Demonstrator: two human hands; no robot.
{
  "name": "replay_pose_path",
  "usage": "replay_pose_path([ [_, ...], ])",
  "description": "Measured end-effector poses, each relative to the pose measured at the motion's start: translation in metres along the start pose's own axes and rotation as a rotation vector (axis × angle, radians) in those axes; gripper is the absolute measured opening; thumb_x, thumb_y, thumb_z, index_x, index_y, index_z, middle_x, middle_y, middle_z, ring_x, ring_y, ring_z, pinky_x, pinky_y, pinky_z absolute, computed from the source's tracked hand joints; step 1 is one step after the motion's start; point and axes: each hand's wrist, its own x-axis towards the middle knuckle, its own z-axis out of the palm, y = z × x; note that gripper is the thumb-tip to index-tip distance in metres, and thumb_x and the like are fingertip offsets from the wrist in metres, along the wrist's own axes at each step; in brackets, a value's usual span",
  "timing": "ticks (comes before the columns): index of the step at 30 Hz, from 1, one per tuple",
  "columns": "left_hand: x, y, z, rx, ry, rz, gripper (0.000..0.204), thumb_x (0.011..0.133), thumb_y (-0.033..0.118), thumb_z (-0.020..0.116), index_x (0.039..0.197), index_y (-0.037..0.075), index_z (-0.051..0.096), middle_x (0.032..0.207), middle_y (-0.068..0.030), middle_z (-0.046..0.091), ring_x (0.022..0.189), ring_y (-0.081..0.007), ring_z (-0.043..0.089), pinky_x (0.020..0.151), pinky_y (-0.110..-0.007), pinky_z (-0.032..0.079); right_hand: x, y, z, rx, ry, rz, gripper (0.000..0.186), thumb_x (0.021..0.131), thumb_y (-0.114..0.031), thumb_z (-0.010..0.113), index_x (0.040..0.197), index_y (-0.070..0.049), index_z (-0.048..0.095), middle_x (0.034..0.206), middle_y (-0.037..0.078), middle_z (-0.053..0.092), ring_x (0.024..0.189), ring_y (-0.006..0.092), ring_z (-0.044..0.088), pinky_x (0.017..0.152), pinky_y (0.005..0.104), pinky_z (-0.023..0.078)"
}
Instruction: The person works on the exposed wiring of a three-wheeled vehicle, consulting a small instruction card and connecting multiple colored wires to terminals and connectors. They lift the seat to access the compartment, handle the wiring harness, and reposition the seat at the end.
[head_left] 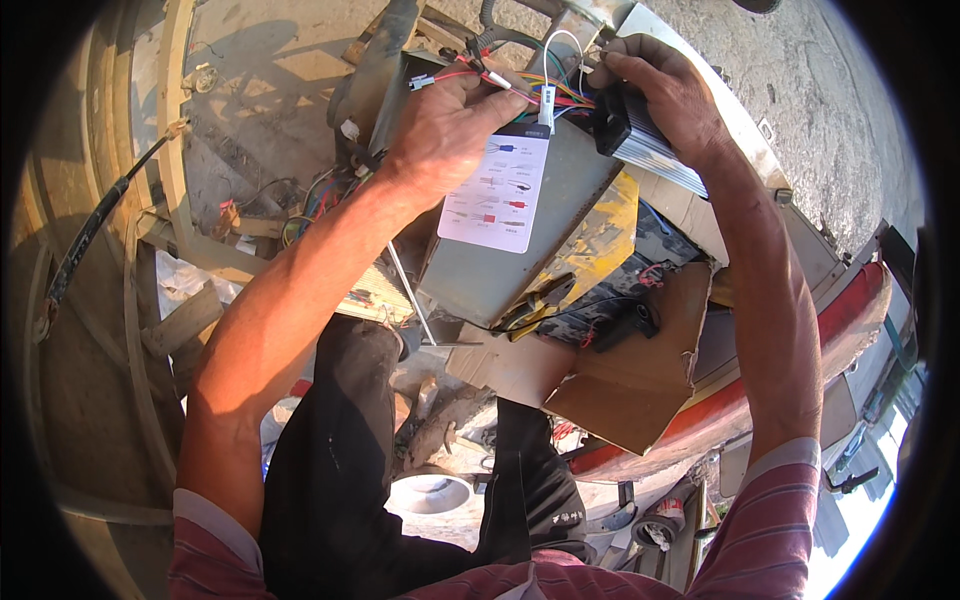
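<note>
My left hand (450, 125) is closed, pinching a bundle of thin coloured wires (575, 98). A small white plug (422, 83) and a few red-tipped leads stick out past its fingers. A white card (505, 195) printed with pictures of connectors hangs from the bundle by a tag, just below this hand. My right hand (665, 90) is closed, its thumb and fingertips on the end of a looped white wire (563, 34). Beneath its palm lies a finned metal controller box (660, 160) with a black end, where the wires gather. The fingertips partly hide the wire's end.
Below the hands is a grey metal panel (490, 270) with a yellow-painted edge. Pliers (540, 305) with yellow handles and an open cardboard box (630, 390) lie nearer me. A wooden frame (175, 130) stands left; a red curved body panel (850, 320) runs along the right.
</note>
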Motion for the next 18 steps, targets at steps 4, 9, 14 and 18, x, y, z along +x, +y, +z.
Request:
replay_pose_path([
  [4,-0.003,0.002,-0.002,0.022,-0.014,0.009,0.02,0.102,0.017,0.072,0.117,0.004,0.073,0.105,-0.0025,0.076,0.096,-0.01,0.069,0.088,-0.028,0.055,-0.004,0.003,-0.005,0.084,-0.042,-0.012,0.025,0.107,-0.02,0.059,0.119,-0.001,0.068,0.107,0.008,0.078,0.102,0.0124,0.071,0.1,0.0281,0.054],
  [9,-0.004,0.003,-0.001,0.012,-0.007,-0.026,0.018,0.101,0.016,0.073,0.116,0.006,0.073,0.103,-0.0029,0.076,0.094,-0.0101,0.07,0.084,-0.028,0.057,-0.006,0.005,-0.005,0.032,-0.03,-0.076,0.027,0.106,-0.023,0.063,0.121,-0.002,0.07,0.106,0.004,0.077,0.101,0.0106,0.069,0.098,0.0276,0.054],
  [14,-0.006,0.0,-0.002,0.018,-0.006,-0.042,0.018,0.101,0.016,0.073,0.117,0.007,0.073,0.102,-0.0032,0.076,0.093,-0.01,0.07,0.083,-0.028,0.057,-0.013,0.004,0.001,-0.255,0.013,-0.178,0.026,0.104,-0.028,0.068,0.114,-0.005,0.077,0.097,0.001,0.076,0.093,0.0089,0.067,0.092,0.0279,0.054],
  [18,-0.005,0.001,-0.001,0.142,0.009,0.006,0.018,0.1,0.015,0.073,0.116,0.007,0.073,0.101,-0.0025,0.076,0.093,-0.0101,0.07,0.085,-0.028,0.057,-0.016,0.007,0.001,-0.046,0.06,-0.137,0.025,0.105,-0.029,0.069,0.11,-0.006,0.077,0.094,0.0,0.076,0.089,0.0084,0.068,0.088,0.0273,0.055],
])
